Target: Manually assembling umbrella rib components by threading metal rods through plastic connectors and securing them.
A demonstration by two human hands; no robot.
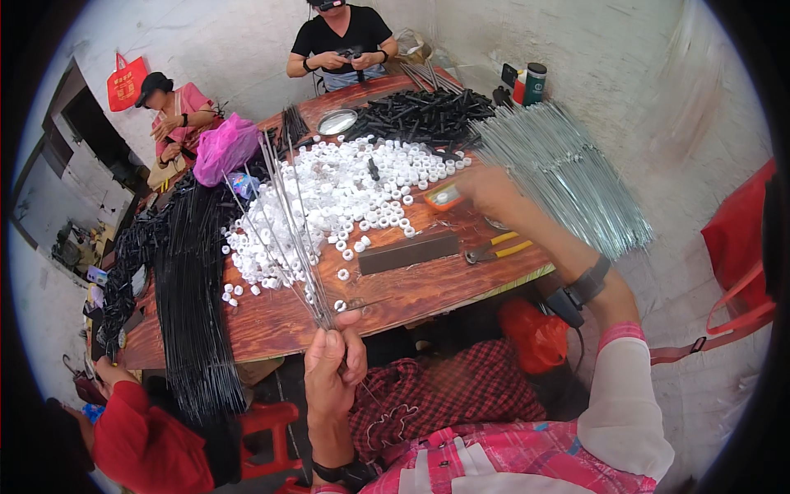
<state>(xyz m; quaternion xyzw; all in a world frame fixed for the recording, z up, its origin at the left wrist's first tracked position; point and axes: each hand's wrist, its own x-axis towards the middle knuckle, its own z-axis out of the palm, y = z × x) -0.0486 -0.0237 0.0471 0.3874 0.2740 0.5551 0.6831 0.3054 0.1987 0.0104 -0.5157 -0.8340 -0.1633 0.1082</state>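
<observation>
My left hand (333, 362) grips the near ends of a thin bundle of metal rods (288, 222) that fans out over the wooden table (387, 292), above a heap of white plastic rings (329, 198). My right hand (487, 191) is stretched out to the right side of the table, blurred, at the edge of a large pile of silver rods (568, 177) and next to a small orange object (444, 196). I cannot see anything in its fingers.
A dark flat bar (409, 252) and yellow-handled pliers (498, 249) lie near me. Black rods (189, 288) cover the left side, black tubes (420, 115) the far end, beside a metal dish (336, 123) and a pink bag (224, 146). Other people sit around the table.
</observation>
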